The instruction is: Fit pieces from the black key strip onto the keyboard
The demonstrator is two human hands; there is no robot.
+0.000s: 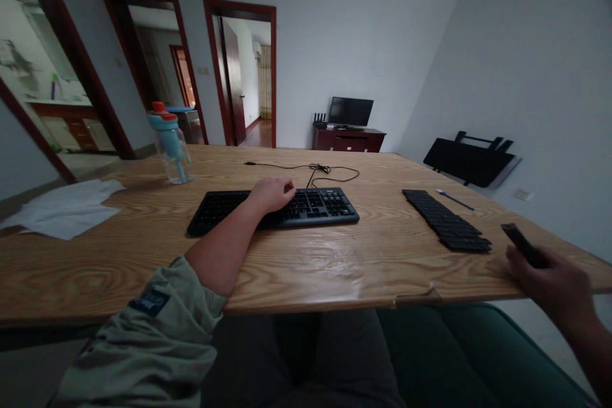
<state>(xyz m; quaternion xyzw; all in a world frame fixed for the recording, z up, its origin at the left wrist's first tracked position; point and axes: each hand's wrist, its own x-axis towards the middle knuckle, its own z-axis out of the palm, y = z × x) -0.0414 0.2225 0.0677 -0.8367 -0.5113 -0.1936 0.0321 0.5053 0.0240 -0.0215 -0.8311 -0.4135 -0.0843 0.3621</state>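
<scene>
Wooden table point(335, 268) is carrying a stiff, light black keyboard point(329, 204), left hand point(275, 194) resting loosely curled on its keys, right hand point(549, 280) clenching a slim dark object point(521, 243).

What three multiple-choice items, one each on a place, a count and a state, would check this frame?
1. Where does the left hand rest?
A. on the wired keyboard
B. on the water bottle
C. on the white paper

2. How many keyboards lie on the table?
A. one
B. two
C. three

3. What is the right hand doing?
A. lying flat and empty
B. holding a dark slim object
C. gripping the pen

Answers: 1 A, the fingers lie on its keys. 2 B, the wired one and a second keyboard to its right. 3 B, the fingers wrap it.
</scene>
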